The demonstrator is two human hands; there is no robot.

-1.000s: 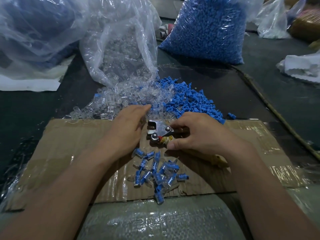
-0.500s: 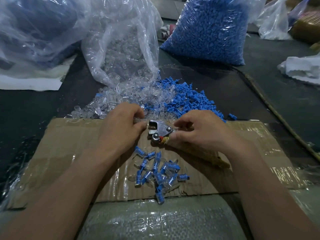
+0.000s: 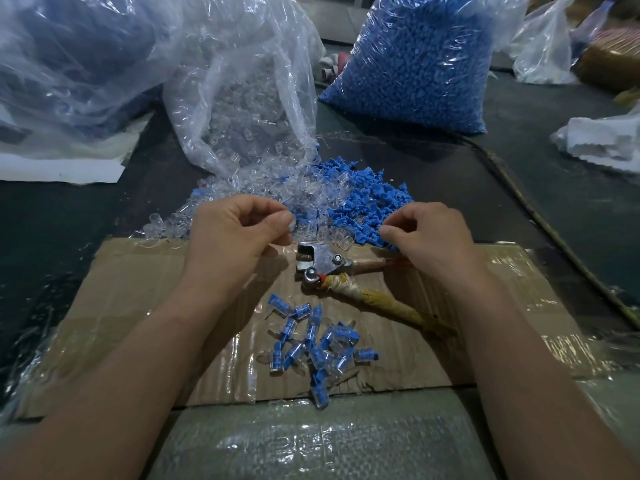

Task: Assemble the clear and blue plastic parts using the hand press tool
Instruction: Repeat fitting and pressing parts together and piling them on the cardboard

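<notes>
Pinched a clear part (image 3: 292, 224) in the left hand (image 3: 242, 233) grip. Curled the right hand (image 3: 427, 237) over the blue parts (image 3: 363, 202); could not tell whether gripping 1. Saw the hand press tool (image 3: 323, 263) lying loose on the cardboard (image 3: 138, 289) between both. Probably needed blue seated squarely in clear before pressing.

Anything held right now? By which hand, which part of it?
Left hand seems to pinch a clear part between thumb and forefinger; which end, can't tell. Right hand curls at the blue pile, hold unclear. Press tool lies unheld.

Taped cardboard sheet (image 3: 138, 306) on dark table (image 3: 52, 220) — white paper (image 3: 62, 168) far left, crumpled white wrap (image 3: 602, 140) far right
</notes>
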